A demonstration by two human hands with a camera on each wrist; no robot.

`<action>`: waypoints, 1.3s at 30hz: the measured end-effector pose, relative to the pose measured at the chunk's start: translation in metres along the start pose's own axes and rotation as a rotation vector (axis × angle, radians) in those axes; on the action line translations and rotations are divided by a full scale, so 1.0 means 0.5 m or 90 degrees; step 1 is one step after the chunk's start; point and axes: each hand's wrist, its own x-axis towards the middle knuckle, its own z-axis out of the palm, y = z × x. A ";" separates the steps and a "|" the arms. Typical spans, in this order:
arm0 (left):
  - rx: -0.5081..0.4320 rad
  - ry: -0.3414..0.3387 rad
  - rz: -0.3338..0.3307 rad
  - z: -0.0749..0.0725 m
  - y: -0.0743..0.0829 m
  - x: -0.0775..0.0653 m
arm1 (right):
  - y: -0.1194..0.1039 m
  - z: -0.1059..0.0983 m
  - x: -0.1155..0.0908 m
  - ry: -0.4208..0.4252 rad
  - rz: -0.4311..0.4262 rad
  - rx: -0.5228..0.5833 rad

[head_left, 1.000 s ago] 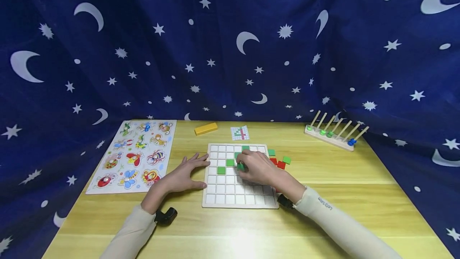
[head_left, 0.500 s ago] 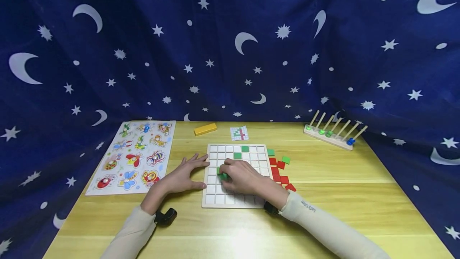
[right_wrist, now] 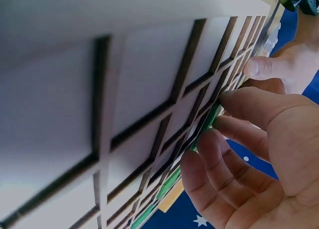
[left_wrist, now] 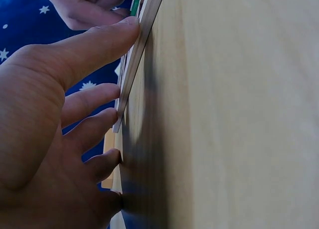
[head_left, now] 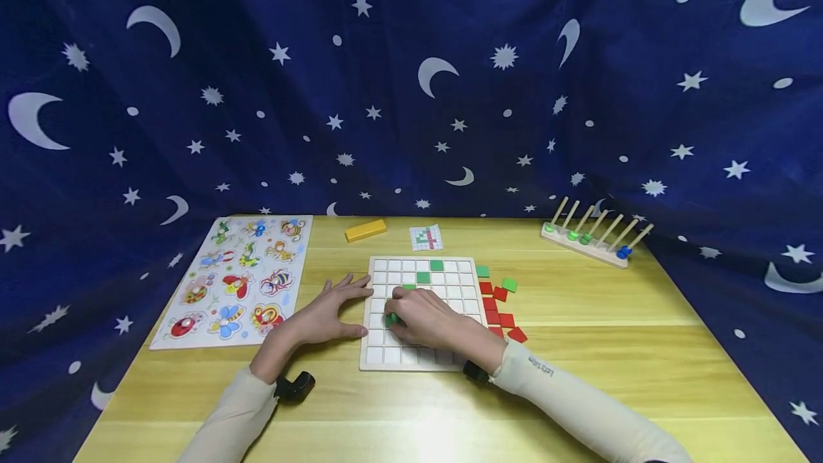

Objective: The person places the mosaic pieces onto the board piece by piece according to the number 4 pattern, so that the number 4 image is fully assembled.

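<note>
A white square grid board (head_left: 392, 356) with a light wooden rim lies at the table's middle. Between thumb and fingertips, my right hand (head_left: 421, 316) pinches a green square tile (head_left: 391, 320) low over the board's left side. The right wrist view shows this tile (right_wrist: 212, 115) at the grid surface, partly covered by fingers. Other green tiles (head_left: 423, 277) sit in cells on a diagonal farther back; the hand hides some cells. My left hand (head_left: 324, 316) lies with spread fingers at the board's left edge, its thumb (left_wrist: 112, 42) touching the rim.
Several red tiles (head_left: 491, 316) and a few green tiles (head_left: 509, 285) lie right of the board. Behind it are a small pattern card (head_left: 426, 238) and a yellow block (head_left: 365, 231). An insect puzzle (head_left: 247, 270) lies left; a pegged bead rack (head_left: 588, 245) stands back right.
My right hand has moved left and slightly toward me across the board with the green tile, uncovering the red tiles. The left hand has stayed at the board's edge.
</note>
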 end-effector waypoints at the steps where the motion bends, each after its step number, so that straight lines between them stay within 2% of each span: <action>1: 0.000 0.000 0.000 0.000 0.000 0.000 | 0.000 0.001 0.000 -0.001 0.000 -0.001; 10: 0.003 0.005 0.010 0.000 -0.002 0.001 | 0.021 -0.011 -0.019 0.027 0.004 0.007; 17: -0.001 0.006 0.011 -0.002 0.001 0.000 | 0.070 -0.040 -0.060 0.040 0.074 0.032; 25: 0.001 0.004 0.009 -0.002 0.002 -0.001 | 0.126 -0.063 -0.106 0.061 0.123 0.025; 33: 0.002 0.005 0.004 -0.001 -0.002 0.000 | 0.154 -0.073 -0.142 0.051 0.174 0.009; 39: -0.002 0.001 -0.002 -0.002 0.005 -0.001 | 0.179 -0.074 -0.166 0.054 0.190 -0.005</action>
